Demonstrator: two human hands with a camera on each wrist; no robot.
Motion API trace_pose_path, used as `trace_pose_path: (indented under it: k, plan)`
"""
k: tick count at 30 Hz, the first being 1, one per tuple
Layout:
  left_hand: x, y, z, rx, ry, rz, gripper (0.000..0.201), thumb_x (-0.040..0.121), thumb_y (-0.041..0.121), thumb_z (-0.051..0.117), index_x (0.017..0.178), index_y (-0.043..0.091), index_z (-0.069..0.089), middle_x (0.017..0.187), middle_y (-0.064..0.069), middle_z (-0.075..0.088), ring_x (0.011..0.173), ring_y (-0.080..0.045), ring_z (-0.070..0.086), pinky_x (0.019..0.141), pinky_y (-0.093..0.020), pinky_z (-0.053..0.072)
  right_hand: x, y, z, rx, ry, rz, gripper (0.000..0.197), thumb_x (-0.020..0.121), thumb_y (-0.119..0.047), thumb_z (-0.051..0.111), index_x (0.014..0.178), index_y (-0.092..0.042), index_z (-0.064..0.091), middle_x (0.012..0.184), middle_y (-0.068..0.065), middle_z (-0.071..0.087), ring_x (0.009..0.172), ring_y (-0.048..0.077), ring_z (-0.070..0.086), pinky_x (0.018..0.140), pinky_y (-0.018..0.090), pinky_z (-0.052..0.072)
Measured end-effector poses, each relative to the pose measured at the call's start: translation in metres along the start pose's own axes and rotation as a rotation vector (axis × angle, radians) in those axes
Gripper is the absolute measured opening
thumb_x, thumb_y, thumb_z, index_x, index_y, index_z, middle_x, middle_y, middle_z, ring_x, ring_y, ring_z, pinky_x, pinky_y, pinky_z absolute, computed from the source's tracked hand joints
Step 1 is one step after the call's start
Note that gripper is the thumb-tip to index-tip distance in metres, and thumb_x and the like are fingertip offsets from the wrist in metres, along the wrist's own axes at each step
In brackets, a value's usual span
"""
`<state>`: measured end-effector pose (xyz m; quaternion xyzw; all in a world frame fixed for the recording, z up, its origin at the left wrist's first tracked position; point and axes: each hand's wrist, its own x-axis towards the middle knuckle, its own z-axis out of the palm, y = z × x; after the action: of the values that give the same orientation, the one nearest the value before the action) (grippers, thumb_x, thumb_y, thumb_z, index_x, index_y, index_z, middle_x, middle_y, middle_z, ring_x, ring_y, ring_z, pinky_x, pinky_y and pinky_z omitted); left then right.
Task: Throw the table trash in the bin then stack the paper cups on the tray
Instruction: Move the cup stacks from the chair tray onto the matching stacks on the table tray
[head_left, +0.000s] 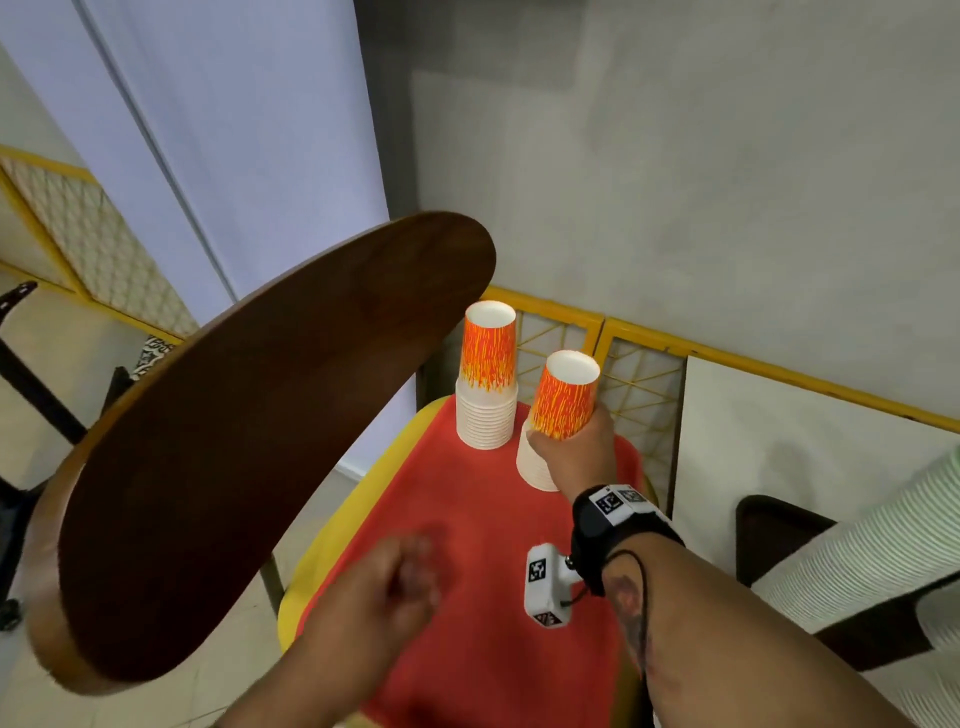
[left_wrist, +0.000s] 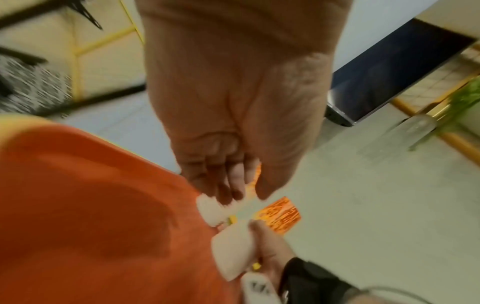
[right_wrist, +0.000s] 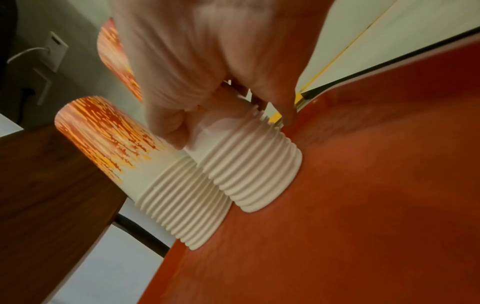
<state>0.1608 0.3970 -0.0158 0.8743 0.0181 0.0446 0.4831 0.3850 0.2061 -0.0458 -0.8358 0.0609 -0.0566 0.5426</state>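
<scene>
I see grey concrete wall (head_left: 675, 156) ahead, softly and evenly lit. Pale blue-white panel (head_left: 234, 130) to its left. Low yellow-framed lattice screen (head_left: 639, 374) runs along wall base; white board (head_left: 779, 441) stands in front of it. Dark wood round tabletop (head_left: 249, 457) fills my left foreground, close to lens. Beige tiled floor (head_left: 62, 338) below. Right wrist feed gives me white wall socket (right_wrist: 55, 51), cable plugged in.

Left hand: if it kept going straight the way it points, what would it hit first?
Likely the paper cup stacks at the far end of the red tray. Bare tray lies between them and the left hand. Which first is unclear; the right hand grips one.
</scene>
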Motion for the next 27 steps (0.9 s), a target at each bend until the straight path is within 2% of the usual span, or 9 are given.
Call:
trace_pose_path:
  k: [1, 4, 7, 9, 13, 15, 20, 23, 27]
  plan:
    - [0.027, 0.013, 0.005, -0.106, 0.039, -0.063, 0.045, 0.081, 0.015, 0.077, 0.111, 0.043, 0.059, 0.103, 0.013, 0.064, 0.087, 0.006, 0.059, 0.076, -0.003, 0.041, -0.005, 0.003, -0.004, -0.001, 0.000, 0.000, 0.076, 0.063, -0.035, 0.086, 0.126, -0.019, 0.046, 0.117, 0.004, 0.058, 0.103, 0.024, 0.061, 0.085, 0.039, 0.050]
    - [0.111, 0.030, 0.019, -0.211, 0.225, -0.185, 0.079, 0.081, 0.013, 0.080, 0.147, 0.017, 0.035, 0.137, -0.001, 0.052, 0.125, -0.012, 0.051, 0.097, -0.023, 0.042, -0.023, 0.010, -0.017, -0.012, 0.016, -0.021, 0.075, 0.056, -0.040, 0.085, 0.119, -0.022, 0.051, 0.112, 0.002, 0.060, 0.100, 0.021, 0.063, 0.086, 0.037, 0.052]
    - [0.175, 0.029, 0.030, -0.263, 0.272, -0.247, 0.109, 0.073, 0.016, 0.087, 0.156, 0.011, 0.016, 0.157, -0.009, 0.034, 0.143, -0.024, 0.038, 0.112, -0.033, 0.034, -0.041, 0.013, -0.035, -0.021, 0.035, -0.041, 0.067, 0.060, -0.033, 0.088, 0.116, -0.022, 0.053, 0.107, -0.001, 0.062, 0.093, 0.014, 0.063, 0.073, 0.020, 0.048]
    - [0.206, 0.020, 0.038, -0.271, 0.278, -0.257, 0.121, 0.066, 0.015, 0.091, 0.156, 0.011, 0.011, 0.155, -0.011, 0.037, 0.142, -0.028, 0.039, 0.116, -0.044, 0.035, -0.052, 0.015, -0.043, 0.025, 0.039, -0.059, 0.064, 0.063, -0.026, 0.089, 0.115, -0.024, 0.052, 0.103, -0.005, 0.063, 0.088, 0.005, 0.062, 0.070, 0.009, 0.045]
    - [0.236, 0.002, 0.052, -0.253, 0.305, -0.332, 0.134, 0.063, 0.020, 0.093, 0.158, 0.014, -0.001, 0.156, -0.013, 0.036, 0.143, -0.029, 0.037, 0.117, -0.049, 0.032, -0.062, 0.029, -0.047, 0.090, 0.034, -0.071, 0.070, 0.060, -0.025, 0.090, 0.120, -0.026, 0.054, 0.105, -0.009, 0.066, 0.094, 0.002, 0.065, 0.085, 0.029, 0.056]
    - [0.242, -0.005, 0.059, -0.227, 0.304, -0.325, 0.133, 0.062, 0.023, 0.093, 0.157, 0.016, 0.000, 0.153, -0.013, 0.040, 0.141, -0.031, 0.040, 0.116, -0.052, 0.033, -0.064, 0.033, -0.048, 0.097, 0.025, -0.055, 0.071, 0.060, -0.027, 0.090, 0.120, -0.027, 0.053, 0.105, -0.010, 0.066, 0.093, 0.000, 0.066, 0.085, 0.030, 0.058]
    - [0.250, -0.015, 0.069, -0.107, 0.322, -0.260, 0.103, 0.047, 0.056, 0.085, 0.135, 0.020, 0.044, 0.124, -0.008, 0.061, 0.115, -0.032, 0.060, 0.097, -0.054, 0.050, -0.069, 0.034, -0.053, 0.083, -0.036, -0.065, 0.079, 0.060, -0.019, 0.091, 0.120, -0.038, 0.043, 0.105, -0.021, 0.059, 0.095, -0.019, 0.056, 0.074, 0.004, 0.045]
    - [0.245, -0.015, 0.073, -0.061, 0.317, -0.281, 0.105, 0.041, 0.069, 0.076, 0.130, 0.021, 0.049, 0.122, -0.010, 0.060, 0.110, -0.032, 0.062, 0.092, -0.054, 0.053, -0.071, 0.036, -0.051, 0.070, -0.054, -0.050, 0.083, 0.055, -0.026, 0.094, 0.118, -0.043, 0.043, 0.109, -0.018, 0.061, 0.099, -0.006, 0.061, 0.084, 0.013, 0.049]
    - [0.216, -0.005, 0.077, -0.118, 0.339, -0.261, 0.095, 0.051, 0.054, 0.086, 0.130, 0.018, 0.046, 0.123, -0.011, 0.058, 0.111, -0.029, 0.060, 0.093, -0.051, 0.053, -0.074, 0.038, -0.046, 0.076, -0.094, 0.009, 0.082, 0.057, -0.021, 0.093, 0.118, -0.040, 0.041, 0.112, -0.013, 0.062, 0.103, 0.007, 0.062, 0.092, 0.029, 0.050]
